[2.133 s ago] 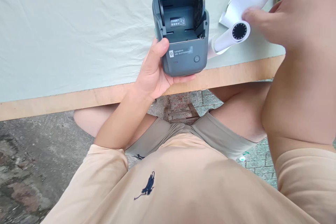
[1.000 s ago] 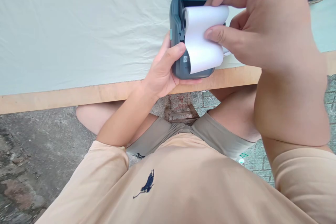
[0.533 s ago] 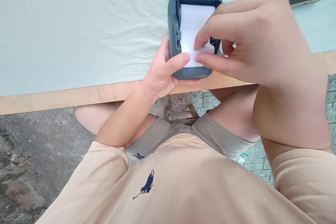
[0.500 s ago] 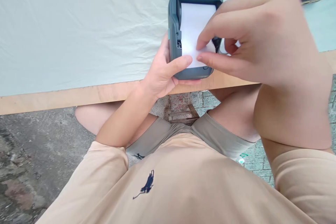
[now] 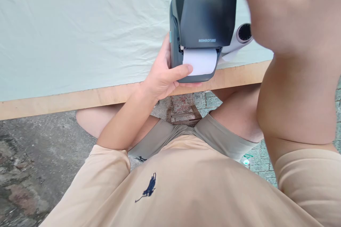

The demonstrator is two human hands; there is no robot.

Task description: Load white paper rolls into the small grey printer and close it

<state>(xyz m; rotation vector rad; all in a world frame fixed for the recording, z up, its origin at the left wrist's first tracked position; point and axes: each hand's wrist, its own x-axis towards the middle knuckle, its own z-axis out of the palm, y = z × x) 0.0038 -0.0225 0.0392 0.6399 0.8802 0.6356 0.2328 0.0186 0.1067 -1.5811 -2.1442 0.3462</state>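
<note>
A dark grey label printer (image 5: 176,56) sits in my left hand (image 5: 163,78) at the table's front edge. The fingers reach around its left side and underneath. My left thumb presses on a white paper strip (image 5: 201,60) that comes out below the lid. The printer's lid (image 5: 206,17) lies over the paper compartment and hides most of the paper; whether it is latched I cannot tell. My right hand (image 5: 290,10) is large and blurred at the upper right, apart from the printer, with its fingers out of the frame.
A pale cylinder with a dark round end (image 5: 243,33) lies right of the printer, partly behind my right hand. A pale cloth (image 5: 80,35) covers the table, whose wooden edge (image 5: 117,94) runs above my legs. Beneath it is a small wooden stool (image 5: 183,115).
The printer's lid has swung down from upright over the paper. My right hand has left the paper and moved up and right. My left hand still grips the printer.
</note>
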